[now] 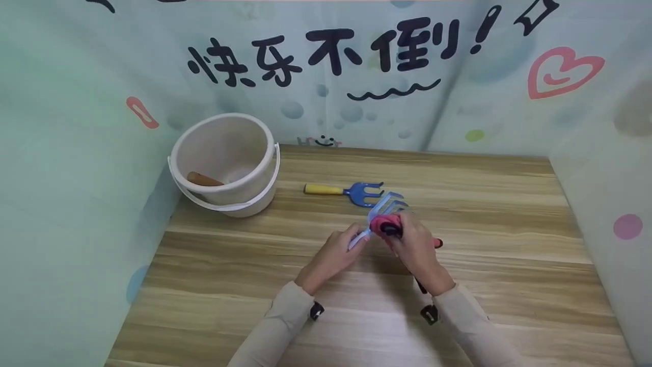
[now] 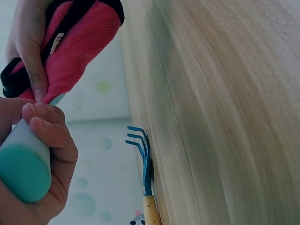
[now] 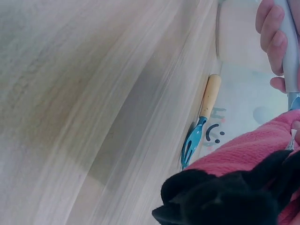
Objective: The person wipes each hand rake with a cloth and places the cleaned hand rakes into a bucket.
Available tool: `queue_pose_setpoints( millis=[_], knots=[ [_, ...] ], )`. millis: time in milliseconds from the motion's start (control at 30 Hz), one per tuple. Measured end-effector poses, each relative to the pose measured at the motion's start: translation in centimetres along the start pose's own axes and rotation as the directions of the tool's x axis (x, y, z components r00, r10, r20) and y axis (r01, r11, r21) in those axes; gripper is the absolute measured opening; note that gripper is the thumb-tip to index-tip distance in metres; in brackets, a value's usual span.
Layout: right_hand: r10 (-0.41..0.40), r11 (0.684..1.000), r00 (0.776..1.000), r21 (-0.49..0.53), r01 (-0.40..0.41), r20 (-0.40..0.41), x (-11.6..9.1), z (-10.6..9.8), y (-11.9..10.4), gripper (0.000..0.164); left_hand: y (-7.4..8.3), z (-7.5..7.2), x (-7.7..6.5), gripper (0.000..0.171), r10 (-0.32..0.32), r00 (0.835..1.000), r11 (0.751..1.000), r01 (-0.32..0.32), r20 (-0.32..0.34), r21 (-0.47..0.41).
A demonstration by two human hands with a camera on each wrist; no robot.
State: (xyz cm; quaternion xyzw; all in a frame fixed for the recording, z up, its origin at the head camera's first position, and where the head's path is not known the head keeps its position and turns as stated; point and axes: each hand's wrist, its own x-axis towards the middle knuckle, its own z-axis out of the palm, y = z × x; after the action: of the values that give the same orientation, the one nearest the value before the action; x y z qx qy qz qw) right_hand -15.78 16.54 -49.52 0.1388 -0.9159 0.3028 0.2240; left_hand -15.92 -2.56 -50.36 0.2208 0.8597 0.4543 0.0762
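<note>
Both sleeves come in from the near edge of the table, hands meeting around mid-table. Left hand is curled round the pale handle of a light-blue rake, thumb and fingers wrapped, teal butt end showing in the left wrist view. Rake is off the surface, tines pointing toward the far edge. Right hand grips a pink cloth with black trim, bunched and pressed against the rake just below the tines; fingers closed on the cloth. Just beyond the tines, a small blue fork with yellow handle lies flat, handle toward the left. White bucket stands at the far-left corner, upright, with a brown wooden handle inside. Can't tell what that handle belongs to.
</note>
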Motion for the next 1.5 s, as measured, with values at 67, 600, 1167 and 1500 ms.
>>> queue_pose_setpoints(
  millis=[67, 600, 1167, 1500],
  knots=[
    [0.002, 1.0, 1.0, -0.01, -0.003, -0.018, 0.0, 0.1, 0.0, 0.031, -0.1, 0.0, 0.0, 0.023, -0.001, 1.0, 1.0, 0.001, 0.005, -0.005],
    [0.043, 0.988, 0.984, -0.14, -0.068, -0.175, 0.6, -0.3, 0.7, 0.036, 0.4, 0.0, -0.6, 0.023, -0.047, 0.999, 0.998, 0.047, 0.019, -0.035],
    [-0.157, 0.962, 0.946, -0.259, 0.082, -0.282, 1.0, 0.3, 1.7, 0.024, 1.4, 0.1, -0.8, 0.024, -0.026, 1.0, 0.999, 0.026, -0.004, 0.025],
    [-0.128, 0.983, 0.941, -0.165, 0.079, -0.313, 0.6, -1.1, 2.6, 0.022, 0.0, -0.8, -0.9, 0.025, -0.089, 0.992, 0.996, 0.09, -0.086, 0.013]
  ],
)
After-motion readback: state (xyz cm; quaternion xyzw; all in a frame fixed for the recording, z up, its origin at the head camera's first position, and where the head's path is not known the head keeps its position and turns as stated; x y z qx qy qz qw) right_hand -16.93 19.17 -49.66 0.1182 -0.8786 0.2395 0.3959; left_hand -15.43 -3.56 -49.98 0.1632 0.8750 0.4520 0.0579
